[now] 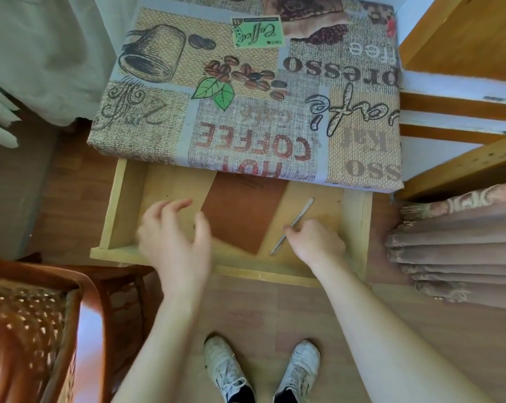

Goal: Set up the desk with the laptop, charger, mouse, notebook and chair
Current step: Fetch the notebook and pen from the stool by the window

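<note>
The desk is seen from above, covered by a printed cloth, with its drawer pulled out toward the person. A brown notebook lies flat in the drawer, partly tucked under the desk's front edge, and a thin metal pen lies just beside it on the drawer floor. The right hand is closed on the pen near its middle. The left hand is held open above the drawer with the fingers curled and apart, gripping nothing; it is blurred. The chair stands at the lower left, beside the drawer. No laptop, charger or mouse can be seen.

The step in hand is judged to be the fetching of the notebook from the drawer. The next move probably calls for the notebook to be slid clear of the desk's edge, lifted out and laid on the cloth.

On the cloth, upside down to the wearer, "HOT COFFEE", "Coffee", "Caffè" and parts of "Espresso" can be read.
</note>
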